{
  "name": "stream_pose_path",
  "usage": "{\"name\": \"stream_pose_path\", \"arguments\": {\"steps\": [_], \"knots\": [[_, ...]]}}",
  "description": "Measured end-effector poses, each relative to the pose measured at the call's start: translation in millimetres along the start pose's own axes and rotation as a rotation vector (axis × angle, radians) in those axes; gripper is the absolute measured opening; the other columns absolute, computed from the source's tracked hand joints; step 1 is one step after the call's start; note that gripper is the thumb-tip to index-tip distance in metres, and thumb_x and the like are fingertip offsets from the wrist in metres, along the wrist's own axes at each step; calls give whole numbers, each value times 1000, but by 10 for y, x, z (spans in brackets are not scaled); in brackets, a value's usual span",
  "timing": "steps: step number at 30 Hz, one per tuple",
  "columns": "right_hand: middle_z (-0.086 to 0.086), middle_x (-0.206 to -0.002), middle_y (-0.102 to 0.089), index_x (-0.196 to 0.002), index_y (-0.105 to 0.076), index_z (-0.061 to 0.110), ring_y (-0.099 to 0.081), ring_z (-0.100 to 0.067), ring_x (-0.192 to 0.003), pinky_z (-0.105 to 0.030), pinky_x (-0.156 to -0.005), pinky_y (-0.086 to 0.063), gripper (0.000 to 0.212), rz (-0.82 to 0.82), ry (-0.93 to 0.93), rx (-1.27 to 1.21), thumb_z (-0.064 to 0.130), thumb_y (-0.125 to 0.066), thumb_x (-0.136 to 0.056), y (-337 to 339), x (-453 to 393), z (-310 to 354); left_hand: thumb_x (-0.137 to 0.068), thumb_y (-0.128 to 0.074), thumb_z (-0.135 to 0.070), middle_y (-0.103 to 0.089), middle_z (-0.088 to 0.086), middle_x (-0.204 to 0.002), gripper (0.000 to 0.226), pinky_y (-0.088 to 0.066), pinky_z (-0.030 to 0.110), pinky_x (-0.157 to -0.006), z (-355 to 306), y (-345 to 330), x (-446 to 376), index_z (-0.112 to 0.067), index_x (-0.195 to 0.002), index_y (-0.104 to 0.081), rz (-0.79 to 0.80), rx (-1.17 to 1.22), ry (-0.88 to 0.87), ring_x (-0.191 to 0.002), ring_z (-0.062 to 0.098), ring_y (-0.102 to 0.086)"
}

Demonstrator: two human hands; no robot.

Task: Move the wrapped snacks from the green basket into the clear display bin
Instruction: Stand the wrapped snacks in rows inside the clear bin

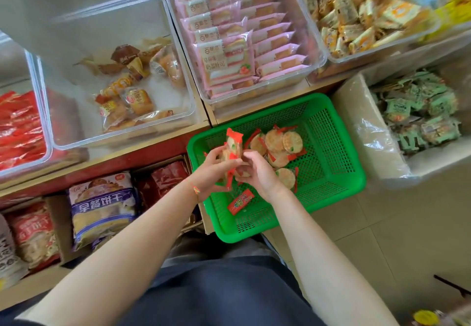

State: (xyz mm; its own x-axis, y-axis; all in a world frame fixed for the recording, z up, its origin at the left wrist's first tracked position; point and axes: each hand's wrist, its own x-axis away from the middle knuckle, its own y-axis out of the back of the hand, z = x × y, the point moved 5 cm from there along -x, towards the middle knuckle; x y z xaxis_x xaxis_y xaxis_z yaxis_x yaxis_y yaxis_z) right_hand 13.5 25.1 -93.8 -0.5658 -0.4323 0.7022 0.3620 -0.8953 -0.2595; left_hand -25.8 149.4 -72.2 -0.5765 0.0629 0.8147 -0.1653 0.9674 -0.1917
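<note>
Over green basket (331,162), both hands' grip bunches wrapped snacks (233,147).

Bare forearms, a thin red-orange string bracelet (195,188), dark navy clothing (224,295).

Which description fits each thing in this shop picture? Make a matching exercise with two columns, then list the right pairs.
Things:
1. green basket
2. pink-wrapped cakes
3. wrapped snacks in the left hand
4. small red packet

Descriptions:
A. lined up in rows in a clear bin
B. lying alone on the basket floor
C. held above the basket
D. on the floor below the shelf

Pairs: 1-D, 2-A, 3-C, 4-B
</note>
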Motion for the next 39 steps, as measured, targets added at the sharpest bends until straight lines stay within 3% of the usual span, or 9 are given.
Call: {"name": "stream_pose_path", "arguments": {"steps": [4, 8, 11, 14, 19, 22, 27, 30, 39], "knots": [[0, -119, -67, -130, -53, 31, -65, -19, -108, -43, -93, -54, 63, -48, -49, 175, 69, -59, -79, -83, -26, 18, -72, -82, -16, -62, 15, -118, 83, -53, 44, -82, 21, 51, 80, -26, -138, -33, 22, -135, -3, -100, 26, -64], [-1, -115, -69, -111, -65, 32, -66, -21, -105, -45, -94, -54, 35, -141, -66, 261, 55, -64, -84, -162, -83, 7, -62, -65, -15, -61, 20, -99, 70, -50, 31, -61, 62, 145, 145, -14, -130, -47, 46, -226, -21, -77, 24, -58], [-7, -104, -72, -96, -69, 17, -66, -23, -96, -37, -87, -51, 24, -263, -126, 134, 37, -56, -92, -94, -39, -6, -85, -53, -8, -62, 18, -105, 28, -55, 36, -84, 65, 355, 237, -11, -113, -58, 4, 117, 44, -91, 25, -62], [-12, -105, -71, -101, -70, 11, -66, -25, -95, -36, -85, -52, 28, -280, -101, 97, 33, -56, -91, -134, -12, 1, -95, -46, -10, -64, 19, -117, 24, -53, 46, -92, 112, 657, 293, -9, -117, -56, -118, 375, 73, -111, 34, -62], [-9, -136, -60, -125, -63, 39, -56, -28, -125, -48, -105, -43, 57, 40, -71, 160, 74, -41, -87, -703, 23, 76, -96, -52, -23, -67, 15, -119, 27, -52, 49, -95, 198, 821, 360, -14, -120, -59, -185, 384, 88, -111, 29, -64], [-9, -136, -59, -122, -64, 46, -56, -29, -124, -52, -110, -39, 48, 113, -41, 208, 64, -31, -93, -991, 23, 96, -95, -54, -27, -69, 13, -112, 26, -56, 45, -88, 226, 951, 466, -14, -116, -62, -223, 411, 63, -101, 26, -67], [1, -122, -58, -136, -52, 21, -58, -14, -110, -21, -80, -48, 52, 122, 69, 583, 35, -68, -89, -1378, -5, 105, -99, -46, -28, -74, 8, -89, 24, -59, 34, -59, 266, 1328, 747, -15, -104, -65, -215, 468, 4, -73, 20, -72], [2, -113, -66, -122, -61, 17, -63, -14, -104, -32, -91, -53, 45, 107, 91, 627, 38, -73, -85, -1631, -4, 57, -99, -48, -29, -74, 9, -104, 30, -60, 36, -66, 354, 1674, 955, -12, -116, -65, -223, 485, -14, -87, 22, -73], [-11, -94, -67, -101, -63, 9, -64, -22, -80, -34, -69, -52, 14, 245, -17, 317, 21, -60, -95, -2924, 143, 41, -88, -65, -14, -72, 13, -104, 21, -57, 46, -88, 655, 2930, 1666, -10, -109, -63, -134, 309, -4, -100, 27, -67]]}}
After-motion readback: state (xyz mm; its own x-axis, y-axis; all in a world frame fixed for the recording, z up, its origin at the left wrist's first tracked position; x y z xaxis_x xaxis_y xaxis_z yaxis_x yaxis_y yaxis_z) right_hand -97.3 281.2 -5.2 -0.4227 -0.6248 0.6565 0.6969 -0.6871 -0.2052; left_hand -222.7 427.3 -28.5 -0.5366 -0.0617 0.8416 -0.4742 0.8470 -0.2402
